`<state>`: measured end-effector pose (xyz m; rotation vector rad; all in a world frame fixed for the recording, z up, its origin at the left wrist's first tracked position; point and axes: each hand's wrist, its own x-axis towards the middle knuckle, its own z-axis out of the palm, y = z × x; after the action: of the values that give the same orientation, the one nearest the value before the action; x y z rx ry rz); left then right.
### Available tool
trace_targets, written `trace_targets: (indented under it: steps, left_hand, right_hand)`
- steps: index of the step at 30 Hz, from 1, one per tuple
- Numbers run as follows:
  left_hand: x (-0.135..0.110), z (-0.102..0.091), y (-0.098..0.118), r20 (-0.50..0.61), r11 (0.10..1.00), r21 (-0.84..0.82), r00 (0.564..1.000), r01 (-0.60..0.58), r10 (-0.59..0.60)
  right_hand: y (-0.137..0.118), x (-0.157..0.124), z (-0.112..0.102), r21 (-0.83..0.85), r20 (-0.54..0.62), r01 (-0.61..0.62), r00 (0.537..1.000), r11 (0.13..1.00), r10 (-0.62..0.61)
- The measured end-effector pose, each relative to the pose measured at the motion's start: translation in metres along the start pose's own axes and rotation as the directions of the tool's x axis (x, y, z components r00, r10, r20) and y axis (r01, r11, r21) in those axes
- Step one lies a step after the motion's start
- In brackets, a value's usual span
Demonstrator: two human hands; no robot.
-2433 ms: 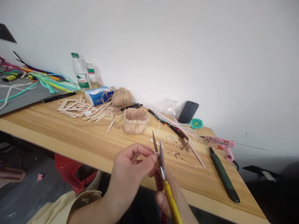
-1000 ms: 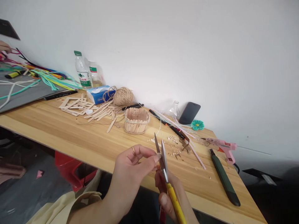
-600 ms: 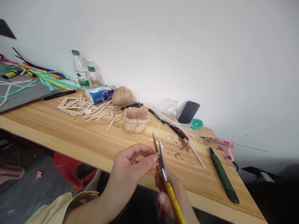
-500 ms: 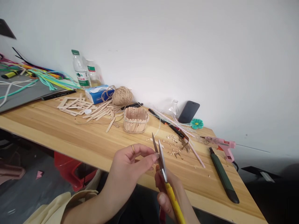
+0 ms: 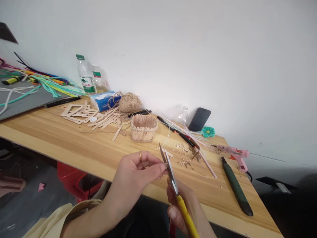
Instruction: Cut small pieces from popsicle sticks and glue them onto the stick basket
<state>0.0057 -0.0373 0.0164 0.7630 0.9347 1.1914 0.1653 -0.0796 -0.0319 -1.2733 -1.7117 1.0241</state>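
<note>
My right hand [image 5: 182, 206] is wrapped round a pair of scissors [image 5: 174, 183] with yellow handles, the narrowly parted blades pointing up and away from me. Thumb and fingertips of my left hand [image 5: 141, 173] are pinched together right against the blades; whatever lies between them is too small or hidden to make out. Beyond both hands a small basket [image 5: 144, 134] of craft sticks stands upright, with a cord trim around its side. Small wood scraps [image 5: 184, 162] are scattered just right of the blades.
Craft sticks [image 5: 106, 119], a ball of twine [image 5: 129, 102], a blue tissue pack [image 5: 105, 101] and a bottle [image 5: 85, 76] stand left. To the right are a phone [image 5: 199, 119], a teal flower [image 5: 208, 132], a pink glue gun [image 5: 239, 155] and a green cutter [image 5: 237, 186].
The scissor blades have come slightly closer together and shifted a little left. My left hand keeps its pinch beside them.
</note>
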Motion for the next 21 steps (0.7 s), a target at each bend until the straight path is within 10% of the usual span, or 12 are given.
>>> trace_targets:
  steps: [12,21]
  left_hand:
    - [0.001,0.000,0.002,-0.043,0.998,0.056,0.999,-0.023,0.025]
    - [0.002,-0.001,-0.001,-0.029,1.000,-0.008,1.000,0.011,-0.011]
  right_hand:
    - [-0.004,-0.001,-0.002,-0.127,-0.009,-0.053,0.999,0.991,0.052]
    - [0.005,0.000,0.004,0.127,0.077,-0.022,0.997,0.992,0.012]
